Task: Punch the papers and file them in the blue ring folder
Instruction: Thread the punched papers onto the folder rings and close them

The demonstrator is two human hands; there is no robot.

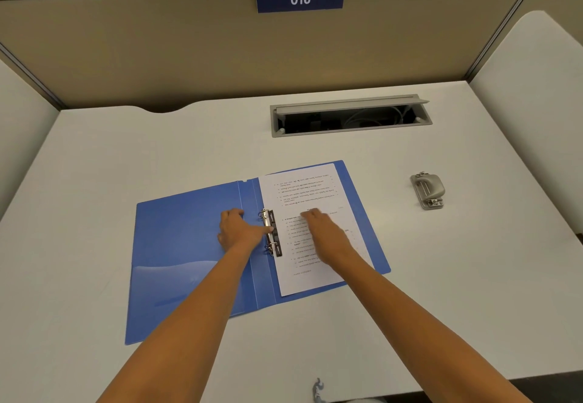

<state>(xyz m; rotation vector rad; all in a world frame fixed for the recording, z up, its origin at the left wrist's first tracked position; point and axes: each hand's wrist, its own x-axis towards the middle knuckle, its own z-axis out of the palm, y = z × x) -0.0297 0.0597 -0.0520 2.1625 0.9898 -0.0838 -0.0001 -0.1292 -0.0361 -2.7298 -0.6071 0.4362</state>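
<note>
Lying flat: white papers, glossy folder

A white desk carries an open blue folder and a hole punch.

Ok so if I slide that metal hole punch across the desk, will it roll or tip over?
Probably neither. The hole punch sits on a flat base on the desk, low and squat, so it should slide rather than roll. It looks like solid metal, so likely heavy for its size and stiff. The smooth desk may let it skid easily.
</note>
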